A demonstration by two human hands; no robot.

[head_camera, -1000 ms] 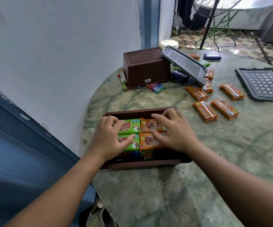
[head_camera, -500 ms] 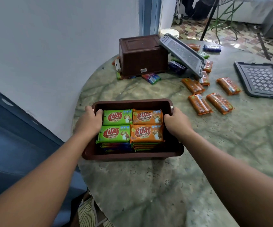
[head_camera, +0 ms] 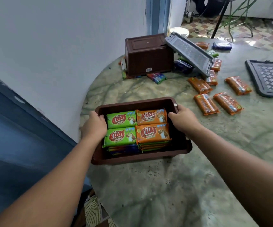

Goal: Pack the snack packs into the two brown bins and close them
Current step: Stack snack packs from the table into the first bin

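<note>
Left hand (head_camera: 94,126) and right hand (head_camera: 182,119) each curl over a short-side rim of the open brown bin (head_camera: 140,157), gripping it, I judge to shift it. Inside, KUAT snack packs (head_camera: 137,126) lie stacked (top layer four). Loose orange packs (head_camera: 206,106) wait farther along the bench (head_camera: 165,185), near the upturned second bin (head_camera: 148,54) and grey lids (head_camera: 189,54).

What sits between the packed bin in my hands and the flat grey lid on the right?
Four loose orange snack packs lie on the table between the packed bin and the flat grey lid.
</note>
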